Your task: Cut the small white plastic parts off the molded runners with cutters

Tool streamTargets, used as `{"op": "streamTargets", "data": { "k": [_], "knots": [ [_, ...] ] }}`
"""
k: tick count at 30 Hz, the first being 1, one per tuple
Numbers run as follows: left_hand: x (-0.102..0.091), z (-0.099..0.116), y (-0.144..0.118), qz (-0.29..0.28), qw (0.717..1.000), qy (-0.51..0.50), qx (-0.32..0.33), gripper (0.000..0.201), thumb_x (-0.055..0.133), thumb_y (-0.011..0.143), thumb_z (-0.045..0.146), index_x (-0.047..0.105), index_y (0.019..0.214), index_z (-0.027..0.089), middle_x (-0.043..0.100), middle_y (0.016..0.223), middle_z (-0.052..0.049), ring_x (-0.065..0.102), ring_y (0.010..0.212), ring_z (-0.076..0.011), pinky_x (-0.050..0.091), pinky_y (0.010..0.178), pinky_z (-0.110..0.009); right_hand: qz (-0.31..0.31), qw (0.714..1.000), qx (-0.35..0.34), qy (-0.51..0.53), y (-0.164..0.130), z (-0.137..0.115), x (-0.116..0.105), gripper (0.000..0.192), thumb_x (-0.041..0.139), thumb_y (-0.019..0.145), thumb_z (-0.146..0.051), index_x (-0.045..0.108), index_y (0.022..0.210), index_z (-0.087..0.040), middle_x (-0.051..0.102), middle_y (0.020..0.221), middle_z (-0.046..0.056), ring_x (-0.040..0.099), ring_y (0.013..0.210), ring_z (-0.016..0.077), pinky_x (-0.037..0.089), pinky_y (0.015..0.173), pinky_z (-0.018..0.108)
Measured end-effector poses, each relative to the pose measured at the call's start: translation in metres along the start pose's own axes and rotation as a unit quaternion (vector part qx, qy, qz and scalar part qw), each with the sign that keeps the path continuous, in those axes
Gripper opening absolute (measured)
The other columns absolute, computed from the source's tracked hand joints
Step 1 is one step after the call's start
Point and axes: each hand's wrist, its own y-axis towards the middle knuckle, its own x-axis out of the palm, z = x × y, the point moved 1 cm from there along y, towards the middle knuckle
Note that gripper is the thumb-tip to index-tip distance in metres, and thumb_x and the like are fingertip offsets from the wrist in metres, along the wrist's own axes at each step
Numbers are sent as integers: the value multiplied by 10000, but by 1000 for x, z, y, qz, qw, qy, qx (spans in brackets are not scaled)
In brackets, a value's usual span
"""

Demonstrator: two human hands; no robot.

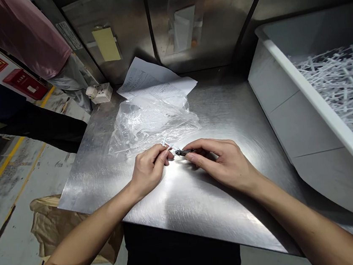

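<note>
My left hand (pixel 149 169) pinches a thin white branched plastic piece (pixel 165 143) between thumb and fingers, above the metal table. In my right hand (pixel 225 157) is a small dark metal nail clipper (pixel 185 152), gripped between thumb and fingertips. The clipper's jaws point left and are at the white piece; whether they have closed on it is too small to tell. Just beyond both hands lies a crumpled clear plastic bag (pixel 152 120) with whitish contents that I cannot make out.
A large pale bin (pixel 314 108) of white plastic pieces (pixel 343 88) stands at right. Printed papers (pixel 145 78) and a power socket (pixel 100 93) are at the table's back. Brown paper (pixel 66 226) lies lower left. Two people stand at left; a pink garment (pixel 25 35) shows.
</note>
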Motion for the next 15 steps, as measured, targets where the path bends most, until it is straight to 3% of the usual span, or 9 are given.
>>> {"op": "streamTargets", "data": {
  "k": [8,15],
  "knots": [
    [0,-1,3,-14,999,-19,-43,222,618,1146,342,784,1090,206,808,933,-31,725,769,-134,574,766,-258,14,999,27,35,-1,2,8,210,751,1056,-401,877,1044,-234,813,817,10,711,728,188,498,643,315],
    [1,-6,10,-13,982,-148,-116,248,737,1069,404,802,1077,166,819,870,-60,710,703,-136,578,711,-260,56,995,45,71,3,7,6,248,760,1020,-431,865,1013,-207,765,771,27,668,678,189,476,601,324]
  ]
}}
